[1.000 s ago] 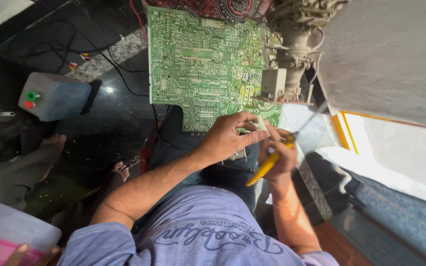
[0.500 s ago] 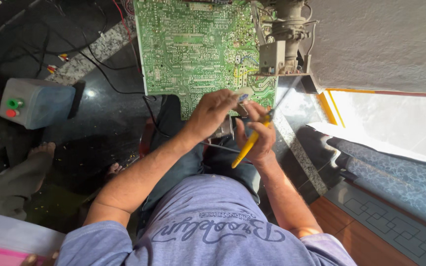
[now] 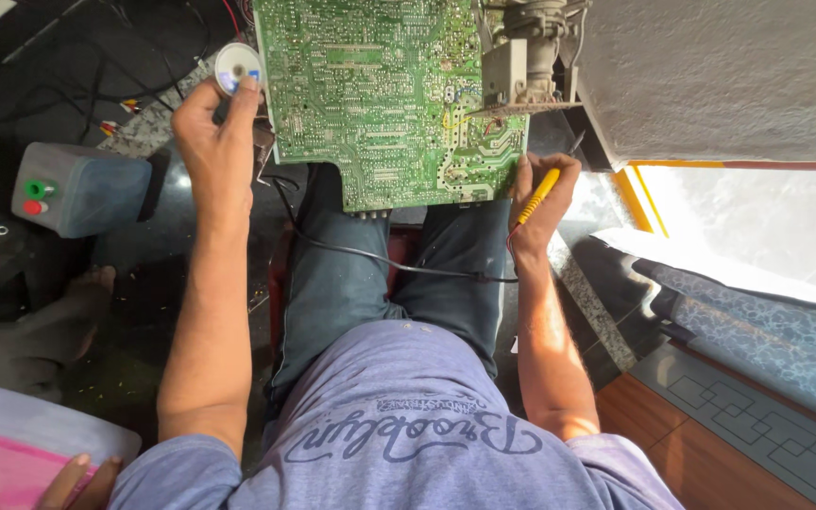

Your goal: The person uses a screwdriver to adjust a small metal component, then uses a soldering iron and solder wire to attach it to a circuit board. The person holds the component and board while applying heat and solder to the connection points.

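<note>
My left hand (image 3: 214,123) pinches a small round spool (image 3: 237,66) beside the circuit board's (image 3: 380,94) left edge. My right hand (image 3: 542,194) grips a yellow-handled tool (image 3: 537,195) at the board's lower right corner, over my knees.

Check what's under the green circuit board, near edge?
The green circuit board rests across the person's jeans-clad knees; a black cable runs over them below its edge. Whatever lies under the board's middle is covered, so its component side can't be seen.

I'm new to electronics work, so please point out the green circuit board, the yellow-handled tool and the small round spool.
green circuit board (image 3: 380,94), head view, middle of its soldered face.
yellow-handled tool (image 3: 537,195), head view, on the yellow handle.
small round spool (image 3: 235,66), head view, its flat face.
</note>
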A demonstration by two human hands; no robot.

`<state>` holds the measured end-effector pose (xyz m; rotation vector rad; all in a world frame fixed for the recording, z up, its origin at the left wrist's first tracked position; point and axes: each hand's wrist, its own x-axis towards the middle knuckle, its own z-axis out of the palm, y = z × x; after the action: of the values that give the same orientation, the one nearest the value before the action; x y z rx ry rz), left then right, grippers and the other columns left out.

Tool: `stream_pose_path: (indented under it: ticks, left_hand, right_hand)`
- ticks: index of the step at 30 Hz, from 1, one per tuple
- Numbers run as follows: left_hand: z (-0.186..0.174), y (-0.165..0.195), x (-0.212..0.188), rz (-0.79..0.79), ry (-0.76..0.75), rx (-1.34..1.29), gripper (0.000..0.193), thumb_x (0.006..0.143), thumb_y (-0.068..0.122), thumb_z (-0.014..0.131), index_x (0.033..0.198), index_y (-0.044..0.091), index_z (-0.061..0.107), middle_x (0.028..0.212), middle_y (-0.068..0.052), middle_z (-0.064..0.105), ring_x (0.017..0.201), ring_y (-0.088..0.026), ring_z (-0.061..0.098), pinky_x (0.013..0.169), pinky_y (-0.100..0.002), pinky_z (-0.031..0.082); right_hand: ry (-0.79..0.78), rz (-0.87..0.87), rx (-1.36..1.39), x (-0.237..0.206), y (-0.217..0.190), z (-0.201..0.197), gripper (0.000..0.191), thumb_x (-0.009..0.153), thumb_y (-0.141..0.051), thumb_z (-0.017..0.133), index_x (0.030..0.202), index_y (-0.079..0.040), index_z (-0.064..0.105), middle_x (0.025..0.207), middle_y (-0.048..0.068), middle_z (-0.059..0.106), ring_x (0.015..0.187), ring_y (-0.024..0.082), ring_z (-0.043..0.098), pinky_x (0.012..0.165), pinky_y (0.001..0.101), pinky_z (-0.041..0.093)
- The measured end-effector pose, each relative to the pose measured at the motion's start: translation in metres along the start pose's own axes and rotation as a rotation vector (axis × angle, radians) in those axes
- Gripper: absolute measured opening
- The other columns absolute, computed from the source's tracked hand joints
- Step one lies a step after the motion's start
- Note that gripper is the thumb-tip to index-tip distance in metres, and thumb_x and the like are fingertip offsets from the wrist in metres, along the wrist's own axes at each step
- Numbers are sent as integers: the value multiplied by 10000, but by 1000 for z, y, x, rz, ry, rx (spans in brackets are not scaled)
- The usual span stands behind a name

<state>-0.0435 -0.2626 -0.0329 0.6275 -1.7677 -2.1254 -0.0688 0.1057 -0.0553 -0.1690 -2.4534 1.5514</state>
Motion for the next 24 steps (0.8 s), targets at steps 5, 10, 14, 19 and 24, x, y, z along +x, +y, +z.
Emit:
stream_pose_path:
  ticks: [5, 10, 14, 19, 24]
  left_hand:
    - [9, -5, -8, -80, -64, -21, 177, 1012, 144, 705, 1022, -32, 723, 920, -66, 744, 727, -57, 646, 625, -188, 495]
    - [7, 8, -37, 56, -108, 104, 186, 1077, 116, 698, 1145, -54, 730, 1021, -78, 764, 906, -87, 697, 800, -227, 546]
    - [0, 9, -63, -148, -63, 153, 191, 1024, 128, 705, 1096, -47, 724, 953, -52, 724, 759, -103, 602, 655, -257, 462]
    - [8, 10, -67, 99, -92, 330, 166, 1106, 91, 705, 1142, -69, 732, 983, -47, 727, 899, -70, 628, 797, -214, 502]
    - [38, 22, -64, 261, -133, 517, 188, 1082, 70, 748, 995, -85, 686, 929, -90, 647, 709, -109, 631, 558, -259, 447]
  right_hand:
    - [15, -41, -3, -9, -5, -7, 277, 1022, -29, 723, 1124, -40, 466, 1022, 103, 691, 914, 131, 666, 776, 255, 538]
    - [-12, -184, -157, -42, -6, -31, 283, 1045, -17, 726, 1145, -30, 461, 985, 106, 684, 974, 151, 710, 871, 280, 559]
    - [-61, -7, -15, -74, 4, -44, 273, 1038, -38, 706, 1102, -35, 440, 1025, 106, 701, 790, 102, 642, 683, 257, 551]
    - [-50, -71, -163, -75, 17, -47, 256, 1059, -29, 720, 1133, -42, 475, 880, 95, 653, 727, 109, 581, 662, 272, 502]
    - [-30, -175, -200, -63, 15, -54, 220, 1060, -55, 680, 1181, -42, 497, 1112, 151, 745, 769, 110, 611, 680, 269, 511]
